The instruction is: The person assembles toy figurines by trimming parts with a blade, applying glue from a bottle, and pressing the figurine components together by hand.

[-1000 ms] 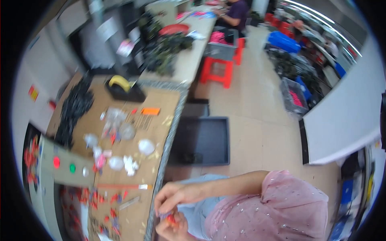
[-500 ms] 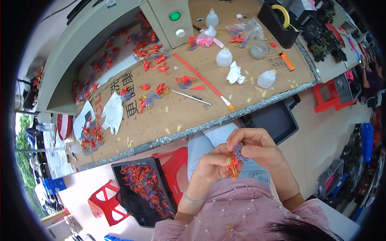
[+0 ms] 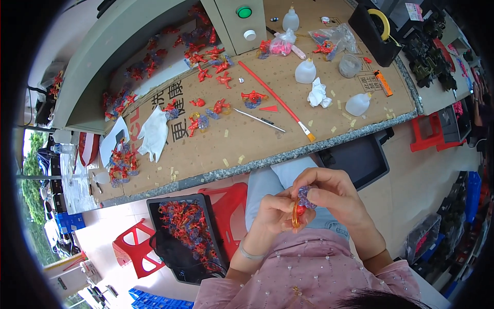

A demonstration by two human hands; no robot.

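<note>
Over my lap, in front of the bench edge, both hands grip one small plastic figurine in red, translucent purple and amber. My left hand pinches its red and amber part. The fingers of my right hand are closed on the purple part. On the bench ahead lie several similar figurines, a paintbrush with a red handle, and a thin metal pen-like tool. The fingers cover much of the held figurine.
A black crate full of figurines stands at lower left by a red stool. White squeeze bottles, crumpled tissue, a white glove and an orange lighter lie on the bench. A grey booth rises at the back left.
The bench has shifted right and slightly up in the picture as the view turned. My hands still hold the figurine, which is tilted a little differently between the fingers.
</note>
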